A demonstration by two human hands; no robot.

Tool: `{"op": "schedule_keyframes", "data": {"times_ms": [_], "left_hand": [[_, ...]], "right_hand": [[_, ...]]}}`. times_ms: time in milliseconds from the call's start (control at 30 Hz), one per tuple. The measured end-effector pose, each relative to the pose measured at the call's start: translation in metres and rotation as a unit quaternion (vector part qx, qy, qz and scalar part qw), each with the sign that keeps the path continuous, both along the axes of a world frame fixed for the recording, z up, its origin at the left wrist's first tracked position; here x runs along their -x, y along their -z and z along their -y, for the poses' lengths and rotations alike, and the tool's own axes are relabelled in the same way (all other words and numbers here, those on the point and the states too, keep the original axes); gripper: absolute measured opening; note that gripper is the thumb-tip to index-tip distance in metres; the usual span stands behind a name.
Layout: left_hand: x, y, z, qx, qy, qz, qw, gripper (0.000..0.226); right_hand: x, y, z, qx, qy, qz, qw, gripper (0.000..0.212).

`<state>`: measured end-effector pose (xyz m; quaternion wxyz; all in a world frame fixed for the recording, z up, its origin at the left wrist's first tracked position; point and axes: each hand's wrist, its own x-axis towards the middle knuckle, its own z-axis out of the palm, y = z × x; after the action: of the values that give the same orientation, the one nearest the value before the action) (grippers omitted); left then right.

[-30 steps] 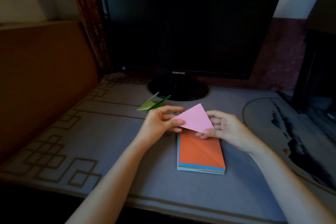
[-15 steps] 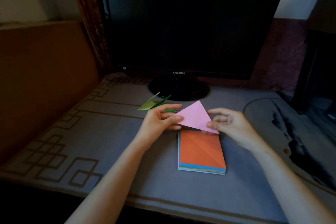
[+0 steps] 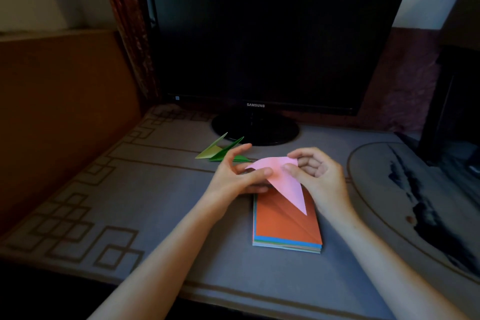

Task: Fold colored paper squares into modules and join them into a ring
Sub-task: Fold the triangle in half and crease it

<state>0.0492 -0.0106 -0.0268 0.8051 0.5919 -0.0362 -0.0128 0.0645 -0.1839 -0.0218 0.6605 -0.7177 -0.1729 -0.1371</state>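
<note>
Dim, warm light; hands motion-blurred, edges bowed by the wide lens.

Far end of the stack (image 3: 285, 226) is hidden under the pink paper (image 3: 285, 182). My left hand (image 3: 233, 179) covers that paper's left corner and the dark green module (image 3: 223, 152) tip. Left hand and right hand (image 3: 320, 176) slightly motion-blurred. Lower sheets: edges only. Monitor (image 3: 259, 34) top cut off.
</note>
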Motion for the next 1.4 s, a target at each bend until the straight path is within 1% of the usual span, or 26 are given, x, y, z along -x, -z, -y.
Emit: {"op": "schedule_keyframes", "data": {"times_ms": [133,200,267,367,433,500,567,600,633,700,833,900,1067,1200,1267,1400], "left_hand": [[-0.003,0.002,0.002,0.023,-0.035,-0.019,0.999,0.086],[-0.003,0.001,0.003,0.032,-0.036,-0.016,0.999,0.087],[-0.002,0.002,0.004,0.025,-0.020,-0.018,0.999,0.076],[-0.002,0.004,0.004,0.000,-0.025,-0.019,1.000,0.055],[-0.004,0.005,0.000,-0.004,-0.039,-0.011,0.999,0.039],[-0.006,0.006,-0.004,-0.005,-0.046,-0.009,0.999,0.024],[-0.006,0.006,-0.005,-0.007,-0.045,-0.008,0.999,0.016],[-0.006,0.005,-0.005,-0.007,-0.041,-0.008,0.999,0.015],[-0.005,0.005,-0.005,-0.006,-0.036,-0.009,0.999,0.014],[-0.004,0.006,-0.004,-0.006,-0.023,-0.010,1.000,0.012],[-0.003,0.004,-0.004,-0.010,-0.006,-0.011,1.000,0.011],[-0.003,0.004,-0.004,-0.013,0.000,-0.011,1.000,0.011],[0.000,0.002,-0.003,-0.021,0.023,-0.004,0.999,0.012],[0.002,0.000,0.000,-0.006,0.045,0.008,0.999,0.013],[0.004,-0.001,0.002,-0.006,0.047,0.007,0.999,0.018],[0.004,0.000,0.003,-0.050,0.036,0.022,0.998,0.023]], "right_hand": [[0.003,0.002,-0.004,-0.009,0.026,0.013,1.000,0.020],[0.004,0.003,-0.004,-0.016,0.042,0.025,0.999,0.020],[0.002,0.005,-0.004,-0.022,0.046,0.028,0.998,0.020],[0.002,0.006,-0.005,-0.014,0.017,0.024,0.999,0.017],[0.001,0.004,-0.002,0.025,-0.020,0.035,0.999,0.014],[-0.001,0.003,0.006,0.077,-0.067,0.047,0.994,0.025],[-0.002,0.004,0.013,0.125,-0.107,0.052,0.985,0.042],[-0.002,0.005,0.015,0.151,-0.116,0.056,0.980,0.048],[-0.002,0.005,0.016,0.172,-0.120,0.059,0.976,0.047],[-0.001,0.005,0.015,0.184,-0.117,0.055,0.974,0.038],[-0.003,0.005,0.014,0.156,-0.107,0.045,0.981,0.029],[-0.004,0.005,0.014,0.134,-0.103,0.045,0.985,0.019],[-0.007,0.009,0.010,0.097,-0.076,0.042,0.992,0.008],[-0.011,0.012,0.008,0.089,-0.043,0.038,0.994,0.006],[-0.012,0.013,0.009,0.079,-0.038,0.031,0.996,0.006],[-0.009,0.013,0.006,0.050,-0.047,0.008,0.998,0.009]]}}
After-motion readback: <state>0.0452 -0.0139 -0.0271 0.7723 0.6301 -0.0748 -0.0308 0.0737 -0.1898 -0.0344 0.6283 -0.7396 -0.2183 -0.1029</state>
